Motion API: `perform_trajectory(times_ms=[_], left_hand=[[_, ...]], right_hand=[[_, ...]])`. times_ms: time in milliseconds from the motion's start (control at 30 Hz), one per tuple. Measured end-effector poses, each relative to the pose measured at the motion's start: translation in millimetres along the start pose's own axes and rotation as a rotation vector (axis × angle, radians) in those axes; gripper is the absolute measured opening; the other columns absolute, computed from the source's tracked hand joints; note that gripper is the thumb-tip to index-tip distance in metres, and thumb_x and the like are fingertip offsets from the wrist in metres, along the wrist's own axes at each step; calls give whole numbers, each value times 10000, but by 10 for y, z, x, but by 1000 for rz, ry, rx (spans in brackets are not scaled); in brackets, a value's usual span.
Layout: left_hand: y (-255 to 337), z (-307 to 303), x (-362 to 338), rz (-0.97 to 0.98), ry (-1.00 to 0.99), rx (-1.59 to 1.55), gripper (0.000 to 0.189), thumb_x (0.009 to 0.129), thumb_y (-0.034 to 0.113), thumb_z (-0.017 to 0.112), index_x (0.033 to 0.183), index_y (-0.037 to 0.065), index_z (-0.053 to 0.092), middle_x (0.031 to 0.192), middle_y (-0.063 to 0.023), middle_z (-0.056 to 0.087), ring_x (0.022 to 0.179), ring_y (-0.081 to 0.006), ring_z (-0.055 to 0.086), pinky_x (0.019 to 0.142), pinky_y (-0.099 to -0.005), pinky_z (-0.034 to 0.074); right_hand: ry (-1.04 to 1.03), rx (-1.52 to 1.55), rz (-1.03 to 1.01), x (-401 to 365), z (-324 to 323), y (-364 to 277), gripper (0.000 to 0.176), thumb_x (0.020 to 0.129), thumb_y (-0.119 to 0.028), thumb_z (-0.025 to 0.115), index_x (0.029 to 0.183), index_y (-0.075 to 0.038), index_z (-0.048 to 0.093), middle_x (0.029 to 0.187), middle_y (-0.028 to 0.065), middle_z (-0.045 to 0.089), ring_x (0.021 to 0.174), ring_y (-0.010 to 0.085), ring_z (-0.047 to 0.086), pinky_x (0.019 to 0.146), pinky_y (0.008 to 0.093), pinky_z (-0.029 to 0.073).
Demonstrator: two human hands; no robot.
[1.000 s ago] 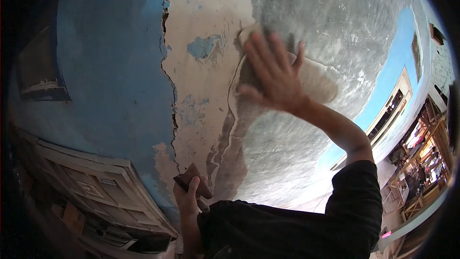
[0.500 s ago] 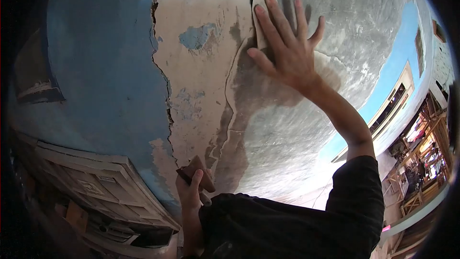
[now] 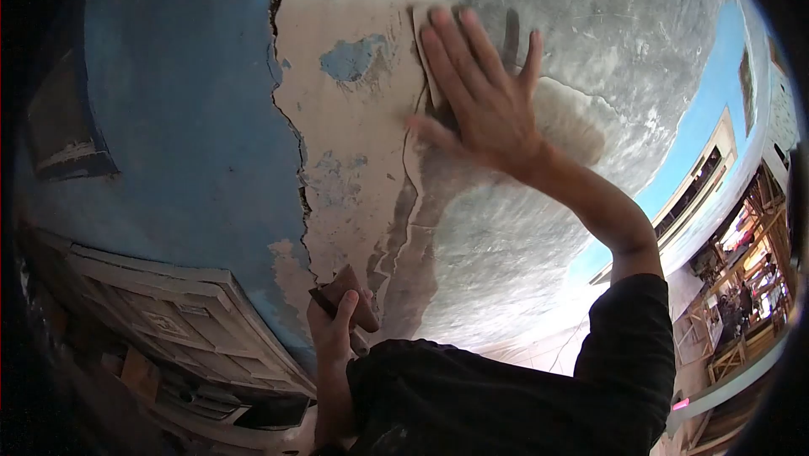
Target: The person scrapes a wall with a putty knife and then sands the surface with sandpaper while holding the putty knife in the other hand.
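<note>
My right hand lies spread against the wall, fingers stretched out and thumb blurred. Beneath its fingers, a pale flat sheet like sandpaper shows along the left side; the hand covers the rest. The sheet sits where the beige plaster meets grey, patchy plaster. Lower down, my left hand is closed around a scraper with a brown flat blade, its thumb over the blade. Part of a handle sticks out below that hand.
A long jagged crack runs between blue paint and the beige strip. A panelled wooden door or shutter is at lower left. On the right are a window opening and timber framing.
My right hand has slid left and slightly down across the wall, along with the pale sheet under it. My left hand holds the scraper in nearly the same place.
</note>
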State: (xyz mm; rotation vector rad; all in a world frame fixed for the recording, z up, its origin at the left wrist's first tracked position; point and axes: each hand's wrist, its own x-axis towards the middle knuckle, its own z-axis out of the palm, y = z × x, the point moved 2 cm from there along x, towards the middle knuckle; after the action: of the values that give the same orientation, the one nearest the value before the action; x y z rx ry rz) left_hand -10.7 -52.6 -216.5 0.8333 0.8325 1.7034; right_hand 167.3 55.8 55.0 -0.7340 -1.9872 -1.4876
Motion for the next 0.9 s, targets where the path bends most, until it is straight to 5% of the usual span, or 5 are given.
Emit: perform_trajectory(times_ms=[133, 567, 667, 900], left_hand=[[-14, -17, 40, -59, -127, 106, 361, 873, 242, 675, 1112, -5, 566, 910, -115, 660, 670, -166, 644, 611, -323, 553], [-45, 103, 108, 62, -192, 172, 222, 888, 150, 652, 1038, -7, 608, 837, -64, 676, 739, -131, 624, 700, -284, 498], [-54, 48, 96, 54, -91, 96, 212, 890, 151, 650, 1033, 1, 606, 817, -51, 663, 717, -117, 606, 668, -271, 489], [-64, 90, 190, 15, -184, 112, 195, 895, 153, 641, 1022, 10, 602, 805, -45, 652, 723, -122, 606, 680, -280, 490]], right_hand=[[-36, 32, 76, 70, -55, -23, 911, 868, -719, 404, 1469, -39, 325, 1518, 131, 346, 1426, 242, 290, 1071, 653, -151], [-78, 107, 70, -120, -39, -103, 860, 886, -677, 430, 1482, -67, 315, 1540, 103, 310, 1429, 234, 281, 1079, 650, -152], [-40, 49, 34, -268, 72, -69, 844, 870, -699, 429, 1473, -114, 346, 1549, 73, 292, 1420, 213, 284, 1043, 745, -6], [-8, 104, 68, 70, 30, -136, 698, 851, -715, 443, 1459, -392, 329, 1559, 127, 244, 1426, 280, 262, 1035, 761, 4]])
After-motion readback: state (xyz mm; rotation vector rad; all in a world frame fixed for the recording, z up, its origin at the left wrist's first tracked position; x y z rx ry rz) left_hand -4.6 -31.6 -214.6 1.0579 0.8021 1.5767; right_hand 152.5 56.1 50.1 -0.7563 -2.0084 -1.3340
